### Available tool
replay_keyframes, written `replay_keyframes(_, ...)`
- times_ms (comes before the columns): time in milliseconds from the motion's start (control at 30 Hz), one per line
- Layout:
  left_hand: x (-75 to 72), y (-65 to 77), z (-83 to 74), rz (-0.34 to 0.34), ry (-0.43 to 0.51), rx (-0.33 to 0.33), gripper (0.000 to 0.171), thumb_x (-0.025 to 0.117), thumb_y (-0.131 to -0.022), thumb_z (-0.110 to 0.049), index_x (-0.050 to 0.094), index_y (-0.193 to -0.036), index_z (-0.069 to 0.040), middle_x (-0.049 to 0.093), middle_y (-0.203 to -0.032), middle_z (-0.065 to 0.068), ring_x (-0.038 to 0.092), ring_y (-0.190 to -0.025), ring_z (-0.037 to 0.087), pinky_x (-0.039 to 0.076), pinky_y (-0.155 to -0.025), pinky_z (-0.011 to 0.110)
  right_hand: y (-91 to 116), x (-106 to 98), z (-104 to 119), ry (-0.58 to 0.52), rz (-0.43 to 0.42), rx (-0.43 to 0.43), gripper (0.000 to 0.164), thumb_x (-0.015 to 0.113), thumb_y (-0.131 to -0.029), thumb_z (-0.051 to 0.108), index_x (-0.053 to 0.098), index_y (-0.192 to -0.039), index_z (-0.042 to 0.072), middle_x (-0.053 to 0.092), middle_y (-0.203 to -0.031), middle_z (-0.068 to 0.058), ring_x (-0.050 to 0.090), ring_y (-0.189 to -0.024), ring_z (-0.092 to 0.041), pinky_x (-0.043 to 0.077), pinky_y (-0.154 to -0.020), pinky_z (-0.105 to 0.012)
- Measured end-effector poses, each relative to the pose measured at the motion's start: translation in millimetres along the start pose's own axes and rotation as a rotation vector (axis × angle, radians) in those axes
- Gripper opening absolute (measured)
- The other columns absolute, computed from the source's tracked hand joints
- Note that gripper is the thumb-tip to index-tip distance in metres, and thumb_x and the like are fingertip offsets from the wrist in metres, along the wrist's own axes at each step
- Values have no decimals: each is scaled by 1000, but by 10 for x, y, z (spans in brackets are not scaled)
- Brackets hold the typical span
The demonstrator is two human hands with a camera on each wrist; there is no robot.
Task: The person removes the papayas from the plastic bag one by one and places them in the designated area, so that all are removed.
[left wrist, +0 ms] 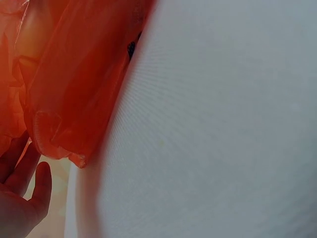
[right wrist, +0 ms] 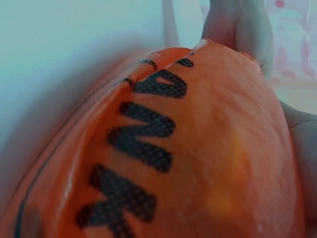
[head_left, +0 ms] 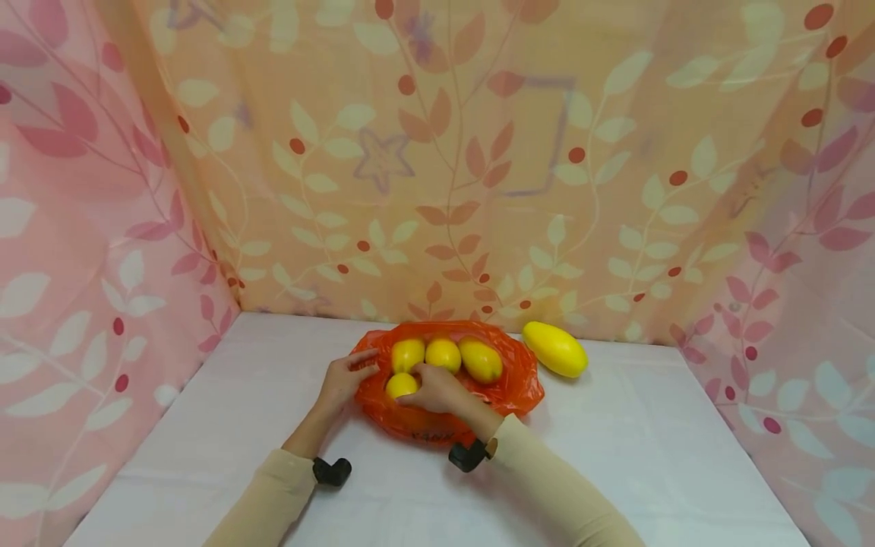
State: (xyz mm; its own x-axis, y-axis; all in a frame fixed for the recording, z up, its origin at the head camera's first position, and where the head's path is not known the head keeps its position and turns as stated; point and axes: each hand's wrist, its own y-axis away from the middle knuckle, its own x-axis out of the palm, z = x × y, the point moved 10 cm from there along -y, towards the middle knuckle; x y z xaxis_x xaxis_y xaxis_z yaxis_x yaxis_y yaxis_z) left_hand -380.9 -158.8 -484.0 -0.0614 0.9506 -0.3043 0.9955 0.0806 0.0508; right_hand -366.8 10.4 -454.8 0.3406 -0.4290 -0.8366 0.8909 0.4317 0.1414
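A red plastic bag [head_left: 519,391] lies spread open on the table with several yellow fruits in it. Three, the left [head_left: 409,354], middle [head_left: 443,355] and right [head_left: 481,360] lemons, form a row at the back. My right hand [head_left: 437,389] grips the front lemon [head_left: 400,387] with thumb and fingers. At the bag's left rim is my left hand [head_left: 344,377], its fingers fairly straight and against the plastic. In the left wrist view the left hand [left wrist: 22,193] shows beside the bag [left wrist: 74,89]. Bag plastic [right wrist: 223,148] with dark printed letters hides most of the right hand.
A larger, long yellow fruit [head_left: 555,349] lies on the white table [head_left: 615,441], just right of the bag. Behind the table hangs a floral curtain [head_left: 444,190], with pink patterned cloth [head_left: 61,304] at the left side and more at the right.
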Motion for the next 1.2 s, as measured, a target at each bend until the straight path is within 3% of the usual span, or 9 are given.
replay_keyframes(233, 13, -7, -2, 0, 0, 1, 39, 64, -92, -15, 62, -130, -6, 53, -142, 20, 38, -140, 37, 33, -116, 50, -4, 12, 28, -13, -2, -21, 55, 78, -80, 38, 62, -120, 4, 67, -103, -5, 59, -88, -18, 54, -88, -38)
replay_keyframes(533, 44, 8, 37, 7, 38, -24, 39, 63, -92, -14, 62, -130, -6, 50, -144, 20, 37, -140, 37, 36, -114, 50, 49, -3, -36, -100, 17, 10, 59, 79, -79, 39, 61, -125, 8, 66, -109, -5, 59, -93, -21, 53, -93, -43)
replay_keyframes(733, 15, -7, 7, -3, 30, -17, 39, 63, -92, -14, 63, -130, -6, 51, -143, 20, 37, -140, 36, 33, -116, 49, 78, -159, -31, -132, 2, 13, 65, 80, -76, 44, 59, -128, 11, 65, -108, -2, 57, -94, -20, 53, -92, -43)
replay_keyframes(933, -11, -13, -41, -14, 17, 16, 38, 64, -91, -12, 63, -129, -3, 53, -141, 21, 37, -140, 37, 29, -118, 50, 74, -300, -21, -134, -18, 9, 72, 81, -75, 46, 56, -132, 9, 64, -116, -6, 57, -99, -21, 52, -93, -42)
replay_keyframes(1200, 11, -6, -22, -5, 28, 8, 39, 64, -91, -13, 63, -129, -5, 53, -142, 20, 38, -140, 36, 30, -118, 49, 114, -457, 7, -151, -14, -5, 79, 81, -74, 46, 51, -137, 9, 61, -123, -10, 57, -103, -24, 54, -89, -41)
